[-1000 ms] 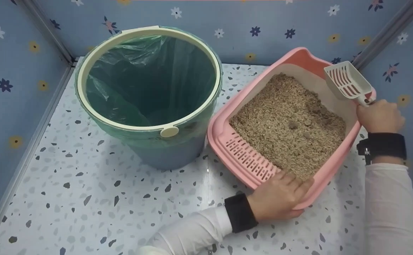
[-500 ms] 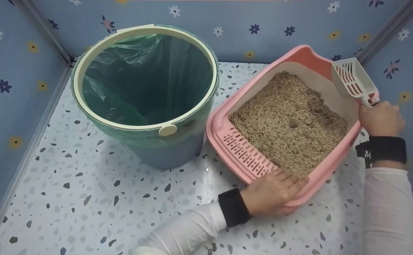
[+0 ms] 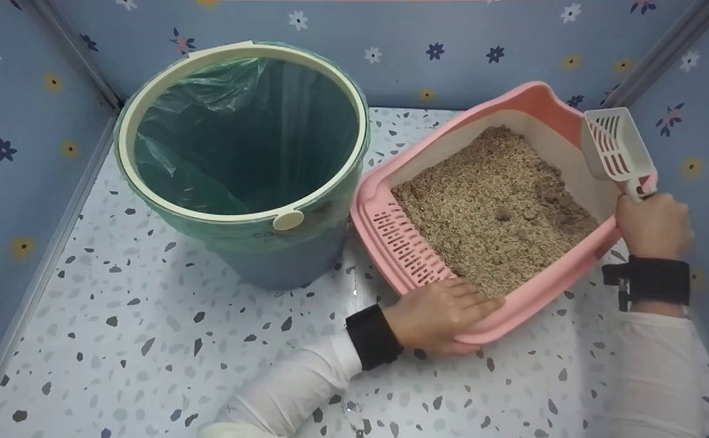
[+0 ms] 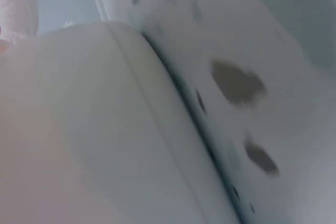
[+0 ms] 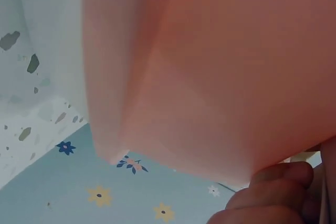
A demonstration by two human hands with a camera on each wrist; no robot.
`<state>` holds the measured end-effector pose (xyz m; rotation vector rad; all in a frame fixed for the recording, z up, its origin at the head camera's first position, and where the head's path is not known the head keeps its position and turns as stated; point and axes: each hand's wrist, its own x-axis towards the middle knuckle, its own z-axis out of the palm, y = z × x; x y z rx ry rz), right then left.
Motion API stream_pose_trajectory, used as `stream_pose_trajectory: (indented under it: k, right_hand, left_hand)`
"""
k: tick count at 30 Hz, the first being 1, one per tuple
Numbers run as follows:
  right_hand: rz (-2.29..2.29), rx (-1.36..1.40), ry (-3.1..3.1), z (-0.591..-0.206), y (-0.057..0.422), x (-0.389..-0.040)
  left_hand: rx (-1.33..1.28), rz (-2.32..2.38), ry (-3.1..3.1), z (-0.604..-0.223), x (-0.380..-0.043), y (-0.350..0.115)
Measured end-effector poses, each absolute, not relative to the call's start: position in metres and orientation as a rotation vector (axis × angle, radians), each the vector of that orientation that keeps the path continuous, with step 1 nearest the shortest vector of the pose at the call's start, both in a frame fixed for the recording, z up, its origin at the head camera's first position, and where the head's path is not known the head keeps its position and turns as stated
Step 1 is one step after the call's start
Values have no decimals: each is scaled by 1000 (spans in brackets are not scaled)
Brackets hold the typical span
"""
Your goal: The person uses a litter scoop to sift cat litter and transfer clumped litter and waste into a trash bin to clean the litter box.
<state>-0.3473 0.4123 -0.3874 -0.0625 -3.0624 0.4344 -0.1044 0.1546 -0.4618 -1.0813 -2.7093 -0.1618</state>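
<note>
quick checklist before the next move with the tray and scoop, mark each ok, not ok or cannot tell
1. Left hand gripping the near rim of the pink plastic tray: ok.
2. Right hand gripping the handle of the pale, slotted plastic scoop: ok.
3. Scoop head over the brown granular litter: not ok, it is at the tray's far right corner, beyond the litter.
4. Round grey-blue bin lined and open: ok, a green plastic bag lines it and no lid covers it.
5. Tray base flat on the speckled floor: cannot tell.
</note>
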Motion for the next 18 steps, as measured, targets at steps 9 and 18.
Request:
stream_pose_trajectory:
  k: [9, 18]
  right_hand:
    - [574, -116, -3055, -394, 415, -348]
    - [641, -38, -2997, -400, 423, -348]
  left_hand:
    - [-1028, -353, -2681, -464, -100, 155]
    - [-968, -442, -2656, -464, -95, 161]
